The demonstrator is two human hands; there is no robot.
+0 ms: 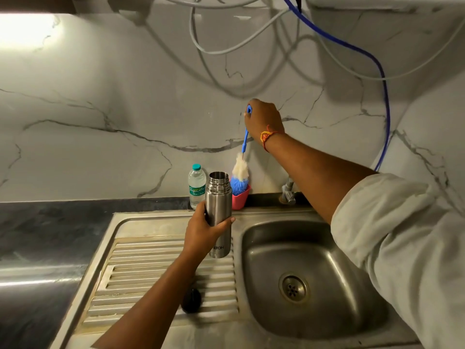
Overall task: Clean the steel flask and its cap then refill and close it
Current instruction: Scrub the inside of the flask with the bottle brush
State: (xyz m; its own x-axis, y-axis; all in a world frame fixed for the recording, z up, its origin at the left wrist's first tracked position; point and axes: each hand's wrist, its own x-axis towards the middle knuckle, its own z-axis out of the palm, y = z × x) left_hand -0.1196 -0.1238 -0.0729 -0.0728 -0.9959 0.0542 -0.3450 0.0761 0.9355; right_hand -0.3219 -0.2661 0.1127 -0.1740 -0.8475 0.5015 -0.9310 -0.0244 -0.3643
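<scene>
Left hand [204,231] wraps the uncapped cylindrical steel flask [218,197], covering some lettering; right hand [263,119] clasps the blue-handled bottle brush [240,168], tip hidden in a pink cup [241,199].

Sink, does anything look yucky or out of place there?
Brownish stains run along the edges of the draining board. A black cap lies loose on it, off the open flask that the left hand holds. Nothing looks spilled or broken.

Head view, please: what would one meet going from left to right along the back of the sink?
plastic water bottle → steel flask, held in the left hand → pink holder → tap
</scene>
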